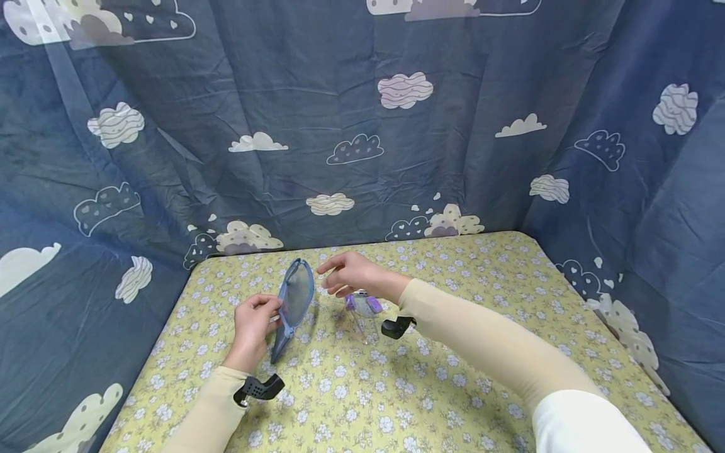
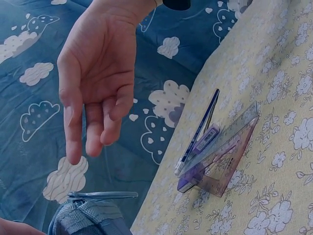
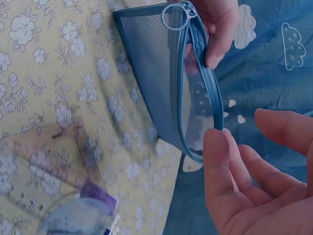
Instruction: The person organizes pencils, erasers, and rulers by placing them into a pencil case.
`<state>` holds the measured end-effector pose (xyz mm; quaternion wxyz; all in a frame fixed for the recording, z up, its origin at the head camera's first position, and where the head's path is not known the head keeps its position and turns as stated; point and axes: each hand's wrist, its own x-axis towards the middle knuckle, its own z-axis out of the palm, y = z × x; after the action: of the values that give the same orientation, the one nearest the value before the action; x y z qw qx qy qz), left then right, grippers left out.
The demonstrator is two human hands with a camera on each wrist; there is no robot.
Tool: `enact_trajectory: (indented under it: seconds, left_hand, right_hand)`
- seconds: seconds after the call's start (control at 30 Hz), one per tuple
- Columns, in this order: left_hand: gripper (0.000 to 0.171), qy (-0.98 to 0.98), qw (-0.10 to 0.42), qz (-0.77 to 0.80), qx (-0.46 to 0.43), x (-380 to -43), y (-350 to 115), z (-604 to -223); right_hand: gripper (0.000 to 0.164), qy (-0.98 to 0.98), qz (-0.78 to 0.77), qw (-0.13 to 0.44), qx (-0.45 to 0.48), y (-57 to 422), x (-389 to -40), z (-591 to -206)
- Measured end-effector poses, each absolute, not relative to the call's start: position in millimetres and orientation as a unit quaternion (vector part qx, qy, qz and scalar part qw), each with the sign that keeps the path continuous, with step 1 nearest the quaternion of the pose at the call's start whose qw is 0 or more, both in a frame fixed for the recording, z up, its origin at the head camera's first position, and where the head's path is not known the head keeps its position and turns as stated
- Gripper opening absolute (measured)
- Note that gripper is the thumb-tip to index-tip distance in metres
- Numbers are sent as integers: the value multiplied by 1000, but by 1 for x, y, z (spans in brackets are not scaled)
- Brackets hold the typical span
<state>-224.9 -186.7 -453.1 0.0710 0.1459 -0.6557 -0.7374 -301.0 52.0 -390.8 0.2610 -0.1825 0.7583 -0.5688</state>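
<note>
Left hand [image 1: 253,324] grips pouch [image 1: 298,296] by rim; long axis slanted, gaping mouth facing right hand [image 1: 354,275]. Right hand empty, fingers relaxed, nearer triangle ruler [image 3: 49,166] below on bench [image 1: 430,402].

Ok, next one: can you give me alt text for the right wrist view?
The left hand holds a blue zip pouch with its mouth open, while the right hand reaches in from the lower right, fingers near the pouch's edge. At lower left, a clear triangle ruler lies on yellow floral cloth.
</note>
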Motion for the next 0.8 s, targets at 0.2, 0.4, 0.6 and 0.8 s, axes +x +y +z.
enact_trajectory:
  seconds: [0.2, 0.4, 0.6, 0.8]
  left_hand:
    - [6, -649, 73, -743, 146, -226, -186, -454]
    - [3, -645, 67, -746, 149, -227, -185, -456]
    - [3, -636, 71, -754, 147, -227, -183, -456]
    - [6, -631, 71, -759, 143, -227, -179, -456]
  right_hand:
    - [41, 763, -568, 251, -179, 65, -302, -387]
    - [41, 773, -561, 236, -181, 81, -302, -380]
    - [39, 789, -541, 225, -185, 97, -302, -376]
    - [39, 798, -533, 217, -179, 112, -301, -376]
